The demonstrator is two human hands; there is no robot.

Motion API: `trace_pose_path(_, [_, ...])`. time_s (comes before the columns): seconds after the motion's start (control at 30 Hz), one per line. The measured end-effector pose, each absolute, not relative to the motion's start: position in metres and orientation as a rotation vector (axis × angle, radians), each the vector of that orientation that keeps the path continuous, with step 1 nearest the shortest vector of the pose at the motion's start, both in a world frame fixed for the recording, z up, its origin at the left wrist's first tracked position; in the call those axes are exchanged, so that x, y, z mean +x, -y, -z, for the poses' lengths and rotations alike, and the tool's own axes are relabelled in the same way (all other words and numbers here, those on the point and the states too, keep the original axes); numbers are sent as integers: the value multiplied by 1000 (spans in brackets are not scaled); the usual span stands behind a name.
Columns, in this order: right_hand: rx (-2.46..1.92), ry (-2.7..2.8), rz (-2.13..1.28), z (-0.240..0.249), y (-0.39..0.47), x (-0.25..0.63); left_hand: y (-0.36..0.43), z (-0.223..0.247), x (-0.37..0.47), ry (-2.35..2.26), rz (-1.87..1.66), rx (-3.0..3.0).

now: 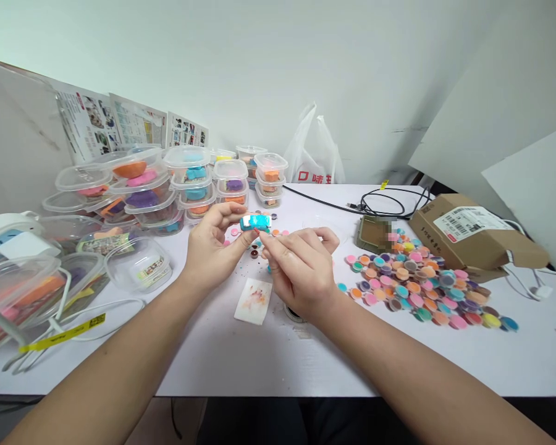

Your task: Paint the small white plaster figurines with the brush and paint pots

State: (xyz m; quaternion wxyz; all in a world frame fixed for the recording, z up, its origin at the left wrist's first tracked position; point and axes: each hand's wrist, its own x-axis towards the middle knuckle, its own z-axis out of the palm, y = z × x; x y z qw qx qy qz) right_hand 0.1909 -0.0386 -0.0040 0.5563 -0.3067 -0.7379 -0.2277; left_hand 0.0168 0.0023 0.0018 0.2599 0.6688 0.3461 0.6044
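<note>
I see the left hand gripping the blue piece in its fingers mid-frame, held above the tabletop, likely to face the right hand. Those fingers curl beside it; I can't tell whether they grip anything. A stained tissue lies below, seemingly kept handy.

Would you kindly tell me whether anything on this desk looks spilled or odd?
The white rectangular tissue, left of the right hand, looks soiled with orange-red smudges; just beyond it, the white tabletop is untidily speckled.
</note>
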Motion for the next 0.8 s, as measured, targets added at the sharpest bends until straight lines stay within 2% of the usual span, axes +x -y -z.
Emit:
trace_pose_path(0.33, [-707, 1732, 484, 1, 40, 195, -4, -1, 15, -923, -1639, 1790])
trace_pose_path(0.53, [-837, 1578, -52, -2, 42, 197, 0, -2, 19, -944, -1563, 1807])
trace_pose_path(0.6, [-802, 1588, -140, -1, 41, 197, 2, -1, 21, -945, -1543, 1819])
trace_pose_path(0.8, [-864, 1622, -57, -1, 41, 199, 2, -3, 21, -969, -1547, 1819])
